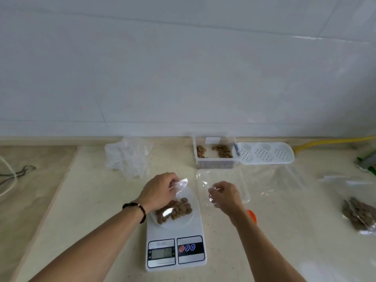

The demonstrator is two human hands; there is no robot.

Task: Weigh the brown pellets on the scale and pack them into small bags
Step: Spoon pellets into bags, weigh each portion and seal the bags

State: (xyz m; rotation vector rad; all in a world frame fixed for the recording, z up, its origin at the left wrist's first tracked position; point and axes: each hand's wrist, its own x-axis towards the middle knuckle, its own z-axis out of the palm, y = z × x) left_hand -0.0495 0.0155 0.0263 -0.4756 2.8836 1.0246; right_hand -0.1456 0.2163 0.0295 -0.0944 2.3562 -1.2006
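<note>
A white digital scale [195, 226] stands near the table's front edge. On its platform lies a small clear bag [181, 192] with a heap of brown pellets [176, 209] inside. My left hand [158, 191] pinches the bag's upper edge above the scale. To the right of the scale, my right hand [224, 195] pinches a crumpled piece of clear plastic [211, 197]. A clear box [214, 154] with more pellets stands at the back.
A white perforated lid [264, 153] lies beside the box. A bundle of empty bags [127, 157] sits at the back left. Flat clear bags [284, 180] lie right of centre. A filled pellet bag [360, 214] rests at the far right. An orange object [252, 215] shows under my right forearm.
</note>
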